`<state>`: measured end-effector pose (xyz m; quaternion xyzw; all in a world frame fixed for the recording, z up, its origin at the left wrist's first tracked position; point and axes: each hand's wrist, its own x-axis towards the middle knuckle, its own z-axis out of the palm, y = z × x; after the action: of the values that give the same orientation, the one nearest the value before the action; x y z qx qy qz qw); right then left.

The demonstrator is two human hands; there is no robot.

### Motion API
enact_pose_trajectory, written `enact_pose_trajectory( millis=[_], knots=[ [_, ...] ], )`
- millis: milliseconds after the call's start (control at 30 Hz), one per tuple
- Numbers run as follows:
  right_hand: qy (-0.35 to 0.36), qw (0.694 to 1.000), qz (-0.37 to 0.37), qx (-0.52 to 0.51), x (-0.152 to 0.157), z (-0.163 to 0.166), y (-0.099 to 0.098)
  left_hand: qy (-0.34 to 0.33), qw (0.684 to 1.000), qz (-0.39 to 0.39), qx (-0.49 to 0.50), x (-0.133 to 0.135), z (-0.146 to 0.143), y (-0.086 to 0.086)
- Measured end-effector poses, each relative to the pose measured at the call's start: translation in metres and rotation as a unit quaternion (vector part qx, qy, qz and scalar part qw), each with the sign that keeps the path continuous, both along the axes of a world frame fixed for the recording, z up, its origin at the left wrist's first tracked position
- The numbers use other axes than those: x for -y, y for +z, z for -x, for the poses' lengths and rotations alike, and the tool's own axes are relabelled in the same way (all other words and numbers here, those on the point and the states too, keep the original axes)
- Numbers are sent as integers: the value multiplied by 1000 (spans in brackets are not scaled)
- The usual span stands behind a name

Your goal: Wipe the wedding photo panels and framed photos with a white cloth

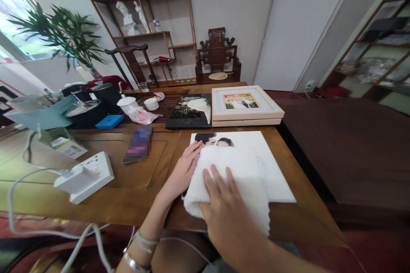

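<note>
A white cloth lies folded over a white photo panel, which shows the heads of two people near its far edge. My right hand presses down on the cloth with the fingers spread, and its thumb is at the cloth's near fold. Much of the picture is hidden under the cloth. Along the panel's left edge rests my left hand, its fingers stretched out, with the fingertips by one printed head.
Behind the panel are a dark photo panel and a pale framed picture. A white power strip with cables lies left, near a blurred purple object. Dark pots, a blue box and white cups stand farther back.
</note>
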<state>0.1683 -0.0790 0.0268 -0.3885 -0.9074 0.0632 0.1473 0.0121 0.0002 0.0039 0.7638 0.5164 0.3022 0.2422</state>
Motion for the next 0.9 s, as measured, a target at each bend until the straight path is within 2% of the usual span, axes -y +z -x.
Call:
enact_pose_trajectory(
  millis=[133,333,533,600,700,800,900],
  knots=[
    [-9,999,11,-29,3,-24,-3,-8,999,-32,-27,-2,1,-7],
    [-32,999,17,2,9,-91,-5,-6,998,-49,-30,-2,2,-12],
    [-118,991,37,59,-8,-161,7,-7,998,-53,-24,-3,2,-14],
    [-107,992,44,59,-27,-166,14,-7,998,-58,-23,-3,3,-15],
    [-51,997,25,58,-66,-155,20,-8,998,-62,-25,-2,3,-14],
    [1,999,-12,42,-102,-139,15,-8,998,-57,-31,-1,3,-12],
    [11,999,-24,32,-117,-133,8,-4,998,-50,-34,0,3,-10]
  ],
)
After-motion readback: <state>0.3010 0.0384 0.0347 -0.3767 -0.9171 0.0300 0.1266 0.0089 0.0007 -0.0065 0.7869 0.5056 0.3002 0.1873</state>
